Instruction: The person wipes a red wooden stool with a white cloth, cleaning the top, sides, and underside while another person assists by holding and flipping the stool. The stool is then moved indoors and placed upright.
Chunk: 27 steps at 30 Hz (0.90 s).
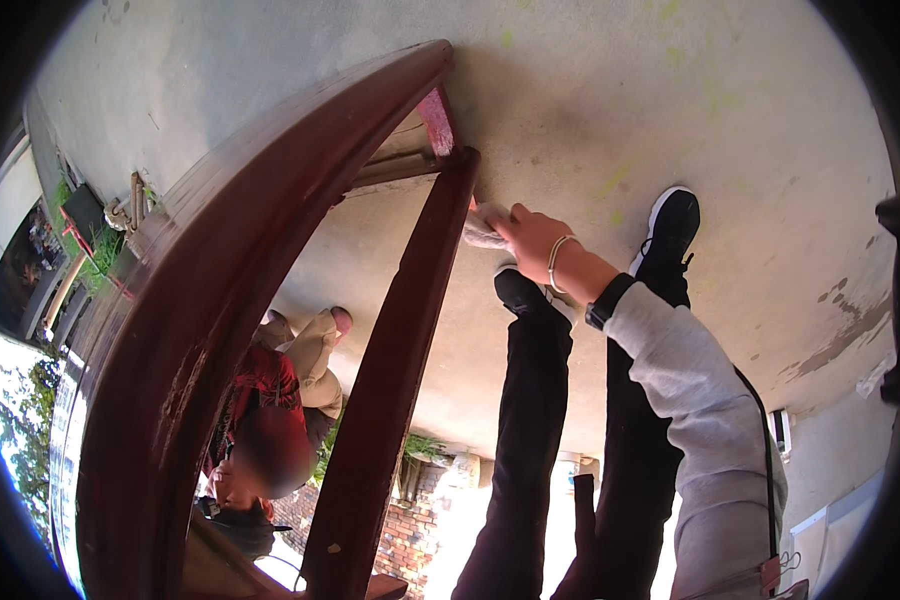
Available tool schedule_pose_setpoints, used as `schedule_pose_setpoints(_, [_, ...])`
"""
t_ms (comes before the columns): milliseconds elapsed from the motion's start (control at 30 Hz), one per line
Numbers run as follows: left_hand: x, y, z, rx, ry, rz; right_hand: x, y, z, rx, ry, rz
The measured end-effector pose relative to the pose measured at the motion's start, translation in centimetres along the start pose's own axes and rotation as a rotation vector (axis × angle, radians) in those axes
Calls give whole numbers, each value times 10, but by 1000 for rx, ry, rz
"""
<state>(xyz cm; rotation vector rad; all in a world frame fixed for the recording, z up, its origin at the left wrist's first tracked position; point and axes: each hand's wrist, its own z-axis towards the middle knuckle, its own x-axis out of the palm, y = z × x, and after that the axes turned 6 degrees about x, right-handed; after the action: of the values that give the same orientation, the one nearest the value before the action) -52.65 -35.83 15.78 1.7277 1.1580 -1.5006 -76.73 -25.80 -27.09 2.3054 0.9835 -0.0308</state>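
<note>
My right hand point(536, 238), in a grey sleeve with a dark cuff and a pale bracelet at the wrist, has its fingers closed round a crumpled light-coloured cloth point(484, 226). The cloth is right beside the dark red wooden leg point(395, 370) of a piece of furniture that looks like a table or bench; whether it touches the wood I cannot tell. A long, glossy red-brown edge point(230, 210) of the same furniture curves along the left. A short crosspiece point(400, 170) joins in near the leg's end. My left hand does not show.
My legs in black trousers point(530, 430) and black shoes point(670, 225) stand right of the furniture on the concrete floor point(590, 110). Beyond the leg, another person in a red patterned top point(270, 385) and beige trousers appears upside down. A brick wall point(415, 530) and plants lie behind.
</note>
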Motion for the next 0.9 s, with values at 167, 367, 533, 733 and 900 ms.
schedule_pose_setpoints(167, [5,-4,-2,1,-1,9,78,9,66,-19,-367,-200])
schedule_pose_setpoints(367, [9,-13,-6,-3,-9,-1,104,-19,22,91,541,-299])
schedule_pose_setpoints(533, [6,-9,-3,-21,-16,-4,91,-58,10,208,-226,972])
schedule_pose_setpoints(733, [6,-10,-6,-31,-12,3,41,-29,95,43,-538,521])
schedule_pose_setpoints(900, [-4,-20,-19,-59,-25,-15,-5,-15,116,115,-315,222])
